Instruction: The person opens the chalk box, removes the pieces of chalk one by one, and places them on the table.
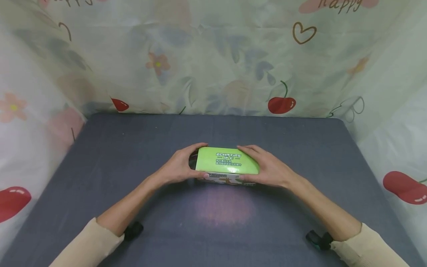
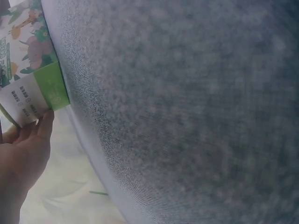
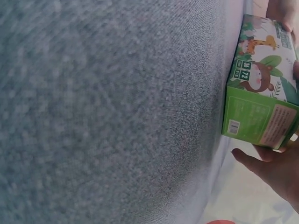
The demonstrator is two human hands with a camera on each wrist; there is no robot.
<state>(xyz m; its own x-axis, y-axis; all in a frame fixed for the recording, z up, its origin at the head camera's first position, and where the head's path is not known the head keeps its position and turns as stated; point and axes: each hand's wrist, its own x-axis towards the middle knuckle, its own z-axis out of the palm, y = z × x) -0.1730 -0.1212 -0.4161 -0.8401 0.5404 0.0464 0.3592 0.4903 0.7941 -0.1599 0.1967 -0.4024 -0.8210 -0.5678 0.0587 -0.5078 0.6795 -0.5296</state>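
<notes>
A small cardboard box [image 1: 221, 160] with a bright green top printed ECHOTIPS rests on the table between both hands. Cartoon animals cover its front, and a barcode shows on the green end of the box [image 3: 254, 116] in the right wrist view. My left hand [image 1: 178, 165] grips the left part, thumb on the front and fingers over the back edge. At the other end, my right hand [image 1: 268, 167] holds the box in the same way. A dark patch shows at the left end, partly behind the left hand; what it is I cannot tell.
A dark grey cloth [image 1: 213, 230] covers the table. Pale curtains [image 1: 207, 55] printed with cherries, flowers and hearts hang behind it and at both sides. Each forearm wears a small black device, one being the left wrist device [image 1: 133, 230].
</notes>
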